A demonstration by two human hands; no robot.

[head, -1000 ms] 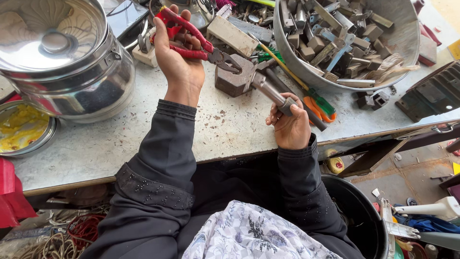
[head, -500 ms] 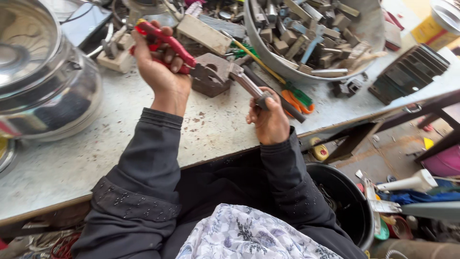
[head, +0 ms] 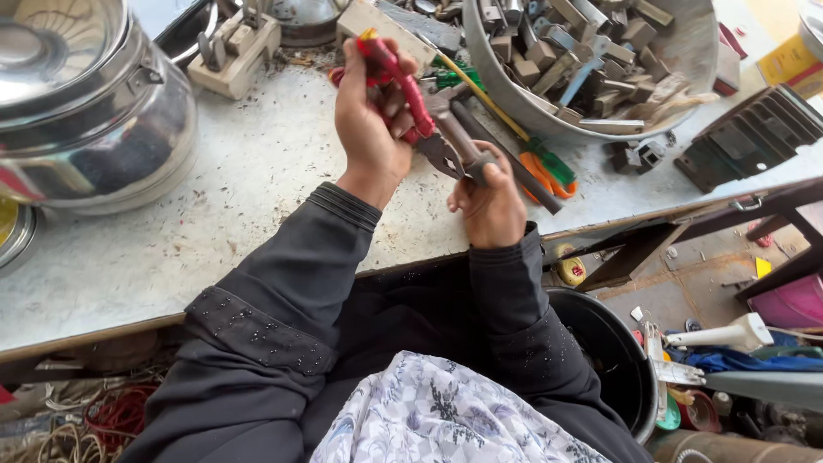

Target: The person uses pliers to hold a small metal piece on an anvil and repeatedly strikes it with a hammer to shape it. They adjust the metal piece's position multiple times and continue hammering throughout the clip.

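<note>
Red-handled pliers point(head: 410, 107) sit in the left hand point(head: 370, 120), held up over the worktop point(head: 257, 171) near its front edge, just in front of the big metal bowl point(head: 703, 51). Fingers of the left hand are wrapped round both red grips & squeezed together, thumb side toward the camera. Plier nose points down-right & meets a grey metal rod-like part point(head: 459, 133); can't tell exactly how the jaws bite it, that bit is small & partly covered. Right hand point(head: 490, 201) is fisted around the lower end of that grey part, fingers curled tight, thumb on top, sitting right at the worktop edge. The 2 hands are close, nearly touching at the plier nose.

Bowl is full of mixed metal pieces, blocks & offcuts. Between bowl & hands lies a screwdriver point(head: 544, 167) w/ orange & green handle, shaft running up-left under the bowl rim. A dark flat bar lies alongside it. Left side: large shiny steel pot w/ lid point(head: 94, 111) standing on the worktop, well apart from the hands. Behind the left hand a wooden block point(head: 236, 51) w/ metal bits stuck in it. Far right a dark ribbed metal piece point(head: 746, 137). Below the bench edge a black bucket point(head: 600, 343) by the person's right side. Both sleeves dark, patterned cloth on the lap
</note>
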